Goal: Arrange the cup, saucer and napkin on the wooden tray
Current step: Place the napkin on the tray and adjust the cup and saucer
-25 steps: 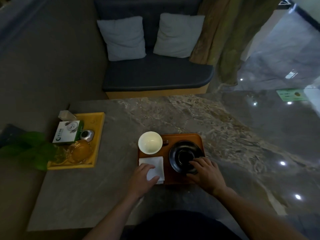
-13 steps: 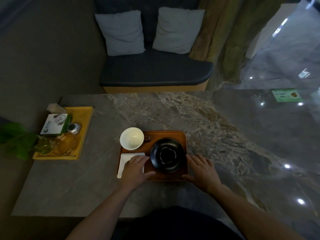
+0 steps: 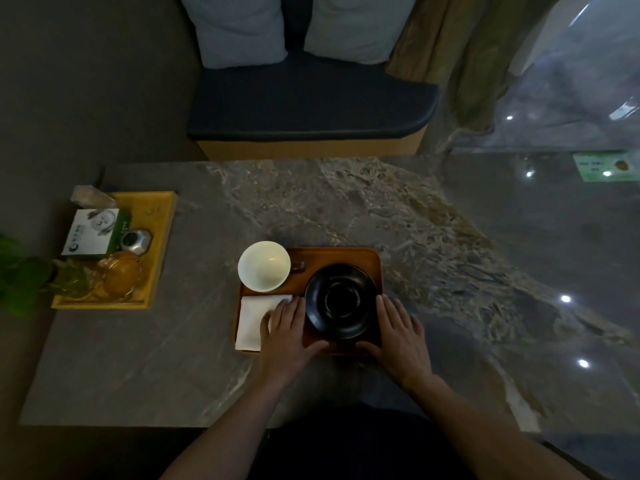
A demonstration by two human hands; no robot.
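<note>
A brown wooden tray (image 3: 349,255) lies on the marble table in front of me. A white cup (image 3: 264,266) stands at its back left corner, empty, its dark handle pointing right. The black saucer (image 3: 340,301) sits on the tray's right half. A white folded napkin (image 3: 252,318) lies at the front left, overhanging the tray's edge. My left hand (image 3: 291,332) rests flat on the napkin's right part and the tray's front, fingers apart. My right hand (image 3: 398,332) lies flat at the tray's front right corner, beside the saucer, thumb on the front rim.
A yellow tray (image 3: 157,251) at the table's left holds a green-and-white box (image 3: 95,232), a small metal pot (image 3: 136,241) and a glass dish (image 3: 119,277). A green plant (image 3: 20,275) leans in from the left. A bench with two pillows stands behind the table.
My right hand came off the saucer and settled at the tray's right front corner. My left hand slid right along the napkin toward the saucer. My view tilted downward.
</note>
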